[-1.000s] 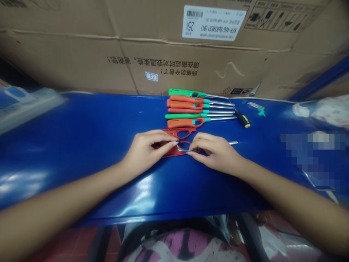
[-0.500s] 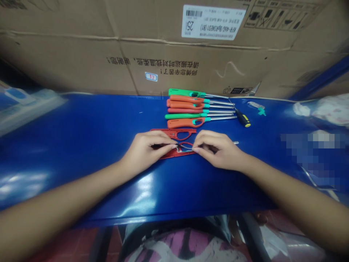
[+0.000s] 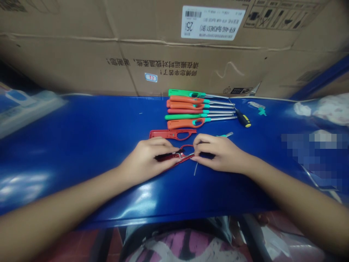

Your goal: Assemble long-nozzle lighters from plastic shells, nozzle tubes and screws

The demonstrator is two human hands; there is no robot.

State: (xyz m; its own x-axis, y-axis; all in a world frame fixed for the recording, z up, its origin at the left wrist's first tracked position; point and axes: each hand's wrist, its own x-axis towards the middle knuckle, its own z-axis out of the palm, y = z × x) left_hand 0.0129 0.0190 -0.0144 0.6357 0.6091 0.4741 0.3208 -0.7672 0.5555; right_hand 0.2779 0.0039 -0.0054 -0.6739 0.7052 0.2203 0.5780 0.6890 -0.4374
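My left hand (image 3: 151, 157) is closed around the rear of a red lighter half-shell (image 3: 187, 146), thumb and fingers near a small black part (image 3: 180, 151) inside it. My right hand (image 3: 216, 151) pinches the front end of the same half-shell, where a thin pale wire (image 3: 182, 155) runs along it. A thin translucent tube (image 3: 195, 169) sticks out below the right fingertips. Just beyond both hands lies the other red half-shell (image 3: 173, 134), its inner side up. Behind the right hand, a green and metal piece (image 3: 226, 135) shows in part.
Several assembled long-nozzle lighters (image 3: 188, 105), orange, green and red, lie in a row at the back. A black and yellow screwdriver (image 3: 242, 118) touches their tips. A green bit (image 3: 262, 111) lies farther right. A large cardboard box (image 3: 81, 65) stands behind the blue table (image 3: 95, 120).
The held half-shell has come slightly nearer to me and tilted, away from the other half. The thin tube now hangs out below my right fingers, and the green piece has come into view.
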